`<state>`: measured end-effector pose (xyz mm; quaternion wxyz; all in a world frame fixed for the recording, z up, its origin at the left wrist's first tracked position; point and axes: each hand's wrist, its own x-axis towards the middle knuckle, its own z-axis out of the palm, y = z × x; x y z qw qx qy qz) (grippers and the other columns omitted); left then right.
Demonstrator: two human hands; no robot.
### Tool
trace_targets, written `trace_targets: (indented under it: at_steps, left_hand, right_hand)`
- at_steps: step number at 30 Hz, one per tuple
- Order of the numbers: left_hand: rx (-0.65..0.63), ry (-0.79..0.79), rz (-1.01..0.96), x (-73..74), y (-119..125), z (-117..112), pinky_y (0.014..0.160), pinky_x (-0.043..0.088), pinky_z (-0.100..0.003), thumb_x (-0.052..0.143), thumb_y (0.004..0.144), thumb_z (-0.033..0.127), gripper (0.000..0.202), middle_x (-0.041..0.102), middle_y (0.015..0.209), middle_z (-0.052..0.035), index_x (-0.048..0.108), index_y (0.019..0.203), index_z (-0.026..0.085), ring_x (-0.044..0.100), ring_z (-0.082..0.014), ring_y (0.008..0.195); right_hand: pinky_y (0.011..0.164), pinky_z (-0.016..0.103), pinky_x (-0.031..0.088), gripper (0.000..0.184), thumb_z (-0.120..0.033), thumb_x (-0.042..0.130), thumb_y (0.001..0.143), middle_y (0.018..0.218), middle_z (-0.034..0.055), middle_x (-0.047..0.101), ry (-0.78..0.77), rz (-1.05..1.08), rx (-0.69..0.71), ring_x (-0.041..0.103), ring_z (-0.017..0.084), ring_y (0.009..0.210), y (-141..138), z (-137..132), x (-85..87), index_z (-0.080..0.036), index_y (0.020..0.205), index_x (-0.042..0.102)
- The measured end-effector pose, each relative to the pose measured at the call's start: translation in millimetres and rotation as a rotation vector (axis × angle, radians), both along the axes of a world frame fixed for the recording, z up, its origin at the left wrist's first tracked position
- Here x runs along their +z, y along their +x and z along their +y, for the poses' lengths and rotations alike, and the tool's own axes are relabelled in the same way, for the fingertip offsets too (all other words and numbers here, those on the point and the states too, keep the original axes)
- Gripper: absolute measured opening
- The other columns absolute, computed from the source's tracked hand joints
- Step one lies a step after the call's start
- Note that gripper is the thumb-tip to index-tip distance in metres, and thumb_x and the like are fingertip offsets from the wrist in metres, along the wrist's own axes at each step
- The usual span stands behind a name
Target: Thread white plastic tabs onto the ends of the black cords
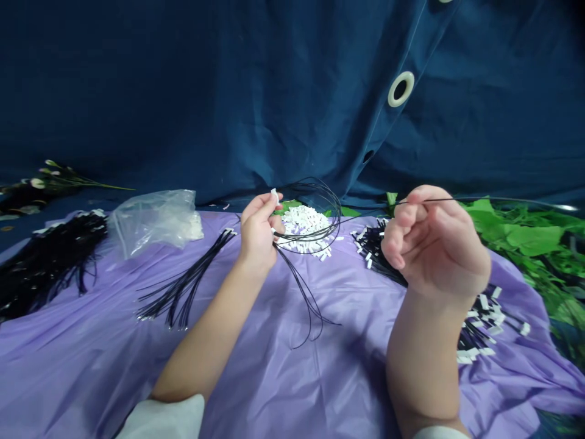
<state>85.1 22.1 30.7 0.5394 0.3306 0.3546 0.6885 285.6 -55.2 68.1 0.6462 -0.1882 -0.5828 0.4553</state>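
Note:
My left hand [258, 228] is closed, pinching a small white connector [275, 195] between thumb and forefinger while also gripping a looped bundle of thin black wires [315, 216] whose ends trail down onto the purple sheet [292, 366]. My right hand [434, 244] is raised nearer the camera in a loose fist, pinching a single black wire [457, 199] that runs off to the right. A small heap of white connectors [305, 228] lies just behind the left hand.
A loose bundle of black wires [187, 280] lies left of my left arm, a larger pile [46, 262] at far left beside a clear plastic bag [155, 219]. Wires with white ends [479, 317] lie behind my right hand. Green leaves [530, 238] sit right; blue cloth [228, 91] hangs behind.

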Motion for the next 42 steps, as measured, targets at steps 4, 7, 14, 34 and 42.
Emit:
trace_targets:
  at_steps: [4,7,14,34,42]
  left_hand:
    - [-0.065,0.032,0.017,-1.2,5,-4,0.033,0.021,-0.017,0.071,0.074,0.031,0.02,0.05,0.07,0.0039,0.062,0.08,0.014,0.03,0.0016,0.035]
    - [-0.118,0.064,0.026,-2.0,8,-7,0.034,0.023,-0.017,0.071,0.074,0.031,0.02,0.05,0.07,0.0041,0.062,0.079,0.014,0.031,0.0015,0.036]
    - [-0.157,0.082,0.046,-4.3,13,-12,0.036,0.023,-0.017,0.07,0.077,0.031,0.019,0.052,0.07,0.0035,0.063,0.08,0.014,0.031,0.0018,0.036]
    - [-0.188,0.171,0.063,4.9,18,-33,0.038,0.022,-0.019,0.071,0.078,0.035,0.021,0.055,0.07,0.0032,0.061,0.079,0.016,0.03,0.0015,0.035]
    - [-0.188,0.239,0.073,3.6,19,-37,0.039,0.024,-0.02,0.07,0.079,0.034,0.019,0.061,0.079,0.0018,0.063,0.082,0.017,0.032,0.0018,0.037]
  right_hand:
    - [0.036,0.015,0.038,0.011,-0.033,0.059,0.09,0.066,-0.0036,0.046,0.026,0.116,-0.227,0.044,0.006,0.045,-16,4,0.4,-0.025,0.084,0.064]
    - [0.068,0.025,0.055,0.015,-0.035,0.057,0.089,0.081,-0.0004,0.048,-0.004,0.149,-0.363,0.054,0.009,0.068,-24,6,1.4,-0.025,0.078,0.058]
    - [0.087,0.032,0.053,0.014,-0.031,0.055,0.091,0.094,0.0008,0.049,0.07,0.229,-0.538,0.053,0.01,0.08,-21,8,-2.4,-0.033,0.103,0.063]
    - [0.052,0.025,0.028,0.014,-0.021,0.068,0.079,0.053,-0.0047,0.038,0.123,-0.609,-0.755,0.033,0.007,0.052,-45,5,-14.1,-0.018,0.066,0.07]
    - [0.053,0.025,0.028,0.012,-0.02,0.069,0.079,0.054,-0.005,0.04,0.132,-0.629,-0.724,0.034,0.007,0.053,-45,1,-11.4,-0.018,0.068,0.071]
